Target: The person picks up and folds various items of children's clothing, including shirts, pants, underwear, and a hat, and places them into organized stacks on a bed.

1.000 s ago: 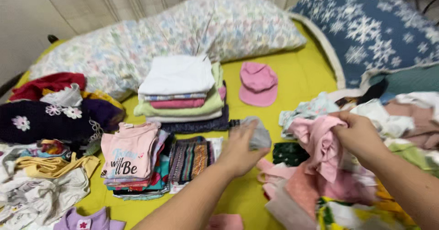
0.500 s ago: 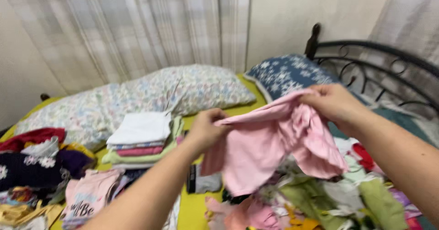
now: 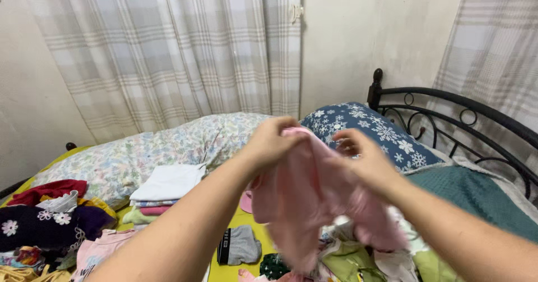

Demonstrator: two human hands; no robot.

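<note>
A bed with yellow sheet is strewn with clothes. A pink garment is held aloft, pinched by the left hand and right hand; straightening seems underway, with flattening needed next.

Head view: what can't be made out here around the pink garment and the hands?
- Pink garment: motion-blurred, so its type and lower edge are unclear.
- Right hand: blurred; whether its fingers grip the cloth cannot be told.
- Loose clothes pile: partly behind the garment, cut by the bottom edge.
- Folded stack: its right side hidden by the left forearm.
</note>
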